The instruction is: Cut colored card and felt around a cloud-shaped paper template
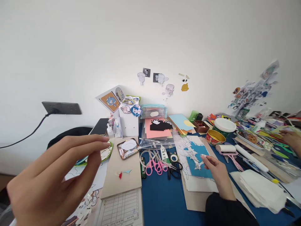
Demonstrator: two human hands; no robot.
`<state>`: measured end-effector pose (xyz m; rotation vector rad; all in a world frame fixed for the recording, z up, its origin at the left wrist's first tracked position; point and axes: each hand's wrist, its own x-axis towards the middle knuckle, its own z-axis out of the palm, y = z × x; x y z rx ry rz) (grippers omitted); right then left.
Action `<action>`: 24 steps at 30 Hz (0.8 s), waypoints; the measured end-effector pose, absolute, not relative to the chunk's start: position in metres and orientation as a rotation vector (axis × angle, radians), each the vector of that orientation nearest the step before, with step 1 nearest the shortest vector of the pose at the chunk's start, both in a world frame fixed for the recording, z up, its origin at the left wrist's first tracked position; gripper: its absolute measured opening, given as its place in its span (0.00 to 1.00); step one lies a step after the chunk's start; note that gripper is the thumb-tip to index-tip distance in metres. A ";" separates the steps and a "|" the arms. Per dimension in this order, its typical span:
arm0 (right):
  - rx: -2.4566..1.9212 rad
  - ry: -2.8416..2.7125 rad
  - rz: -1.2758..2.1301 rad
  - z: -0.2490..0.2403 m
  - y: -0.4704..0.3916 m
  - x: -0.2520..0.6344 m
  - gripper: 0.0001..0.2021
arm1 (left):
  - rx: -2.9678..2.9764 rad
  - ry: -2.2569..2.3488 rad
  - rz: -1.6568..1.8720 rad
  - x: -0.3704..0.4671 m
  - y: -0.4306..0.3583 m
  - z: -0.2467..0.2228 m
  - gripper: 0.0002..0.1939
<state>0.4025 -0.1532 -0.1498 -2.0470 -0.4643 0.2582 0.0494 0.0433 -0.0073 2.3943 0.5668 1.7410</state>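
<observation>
across the blue tabletop (155, 201) you have things close on both sides. left of your right hand (215, 171) lie pink-handled scissors (156, 166), black-handled scissors (176, 172) and a roll of tape (174, 158). to its right are a roller (227, 150) with a pink handle, a long white tube (251, 158) and a stack of white paper (261, 188); beyond it stand a gold tin (215, 137) and a white-lidded tub (225, 126). at the far right, another person's hand (291, 138) is among paper scraps. your left hand (54, 175) is raised in front of a beige board (122, 186), which carries a red scrap (120, 175) and a pale blue one; its fingers are bent and narrowly spaced, and you cannot tell whether they pinch anything.

the white cut-out (191, 153) has a jagged, spiky outline and dark drawn lines. it lies against a blue sheet (203, 171), over white pages with line drawings, just left of your right hand. there your thumb and forefinger come close together at a small pale edge; you cannot tell whether they grip it.

the cut-out's long axis runs away from you, its far end leaning slightly left, towards the wall.
</observation>
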 end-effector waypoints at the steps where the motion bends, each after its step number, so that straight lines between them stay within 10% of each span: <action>1: -1.972 -0.495 0.297 -0.145 -0.150 0.394 0.08 | 2.410 0.586 1.761 0.052 0.040 -0.006 0.11; 10: -1.406 -0.971 0.812 -0.118 -0.040 0.288 0.10 | 2.060 0.666 0.612 0.104 0.046 -0.053 0.18; 24: -1.175 -0.931 1.046 -0.154 -0.006 0.268 0.11 | 1.876 0.630 0.325 0.100 0.102 -0.087 0.09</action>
